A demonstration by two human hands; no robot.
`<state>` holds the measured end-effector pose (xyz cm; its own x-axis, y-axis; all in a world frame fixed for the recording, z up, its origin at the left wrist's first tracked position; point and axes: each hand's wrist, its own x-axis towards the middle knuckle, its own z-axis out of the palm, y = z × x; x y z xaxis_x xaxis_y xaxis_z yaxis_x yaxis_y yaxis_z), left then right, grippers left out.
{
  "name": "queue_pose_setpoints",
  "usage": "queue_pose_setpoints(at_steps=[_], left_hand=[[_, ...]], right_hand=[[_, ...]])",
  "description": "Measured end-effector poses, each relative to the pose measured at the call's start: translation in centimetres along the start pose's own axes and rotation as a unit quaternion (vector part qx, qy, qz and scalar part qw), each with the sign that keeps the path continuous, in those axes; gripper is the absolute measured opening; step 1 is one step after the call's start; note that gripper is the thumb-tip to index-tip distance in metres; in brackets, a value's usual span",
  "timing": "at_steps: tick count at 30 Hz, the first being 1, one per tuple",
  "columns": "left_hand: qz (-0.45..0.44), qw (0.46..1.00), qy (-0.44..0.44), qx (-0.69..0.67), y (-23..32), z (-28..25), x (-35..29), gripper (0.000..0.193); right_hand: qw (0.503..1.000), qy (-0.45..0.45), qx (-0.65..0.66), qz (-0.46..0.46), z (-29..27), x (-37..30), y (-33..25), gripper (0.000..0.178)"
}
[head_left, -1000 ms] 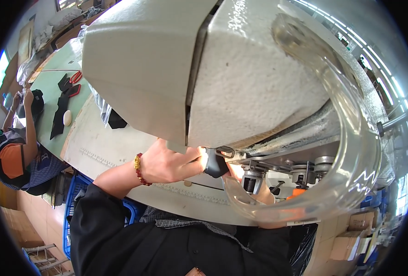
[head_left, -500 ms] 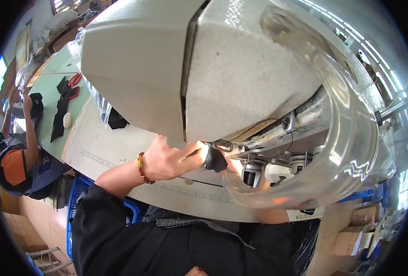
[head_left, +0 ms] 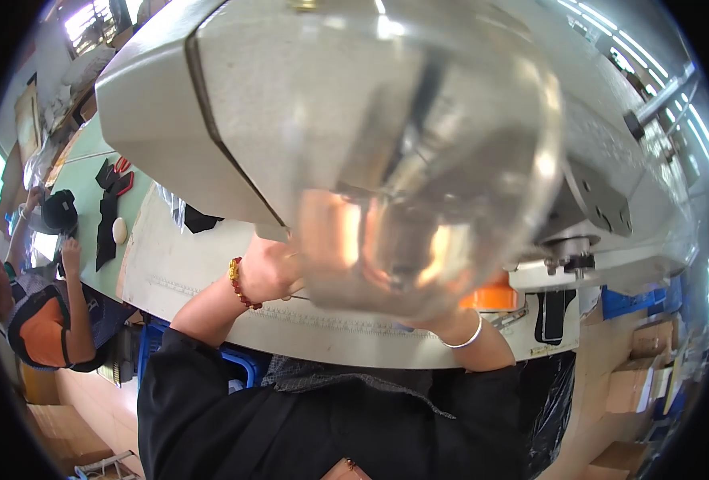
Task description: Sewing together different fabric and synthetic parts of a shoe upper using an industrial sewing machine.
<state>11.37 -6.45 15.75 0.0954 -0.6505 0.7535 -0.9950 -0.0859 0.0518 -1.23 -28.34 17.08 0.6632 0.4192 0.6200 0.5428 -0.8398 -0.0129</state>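
A pale industrial sewing machine head (head_left: 162,112) fills the upper middle. A curved clear plastic shield (head_left: 418,160) hangs close in front of it and blurs what lies behind. My left hand (head_left: 270,268), with a red and yellow beaded bracelet at the wrist, reaches under the machine head; its fingers are hidden. From the right, my right hand (head_left: 444,322) goes in behind the shield, a white bangle on its wrist. Its fingers, and whatever lies between the hands, are smeared by the plastic. An orange object (head_left: 494,294) sits just beyond the right wrist.
Black cut pieces (head_left: 108,228), red-handled scissors (head_left: 122,166) and a white oval object (head_left: 119,231) lie on the green table at left. There a co-worker (head_left: 54,296) handles a black cap (head_left: 59,211). A blue crate (head_left: 242,364) stands below the table edge; cartons (head_left: 650,340) stand at right.
The view has shifted, and the clear shield now covers the work area. The dark piece at my left fingers has gone out of sight. More of my right wrist shows.
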Motion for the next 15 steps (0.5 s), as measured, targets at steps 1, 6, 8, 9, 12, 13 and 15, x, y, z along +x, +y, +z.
queue_pose_setpoints(at_steps=[1, 6, 8, 9, 12, 13, 15], left_hand=[[0.016, 1.0, -0.014, -0.023, 0.0, -0.1, 0.0, 0.028], [-0.017, 0.999, -0.036, 0.032, 0.6, -0.3, 0.0, 0.026], [-0.025, 0.999, -0.03, 0.02, 0.8, -0.2, -0.1, 0.028], [-0.039, 0.999, -0.032, 0.005, 0.8, -0.2, -0.1, 0.029], [-0.066, 0.998, -0.013, -0.005, 0.5, 0.5, -0.1, 0.03], [-0.055, 0.998, 0.016, -0.039, 0.2, 0.8, 0.0, 0.03], [-0.065, 0.992, 0.058, -0.093, -0.1, 1.0, -0.4, 0.027]], right_hand=[[0.998, 0.053, 0.005, -0.019, -0.9, 0.3, -0.5, 0.03], [0.971, 0.224, -0.067, 0.056, -13.0, -7.3, -1.9, 0.023], [0.835, 0.416, -0.349, 0.09, -18.4, -12.2, 3.2, 0.031], [0.774, 0.465, -0.41, 0.124, -21.4, -14.7, 6.0, 0.038], [0.69, 0.612, -0.06, 0.381, -28.2, -21.6, 14.3, 0.056], [0.614, 0.631, 0.1, 0.464, -29.8, -23.5, 16.4, 0.059], [0.658, 0.597, 0.091, 0.45, -32.1, -26.9, 18.9, 0.059]])
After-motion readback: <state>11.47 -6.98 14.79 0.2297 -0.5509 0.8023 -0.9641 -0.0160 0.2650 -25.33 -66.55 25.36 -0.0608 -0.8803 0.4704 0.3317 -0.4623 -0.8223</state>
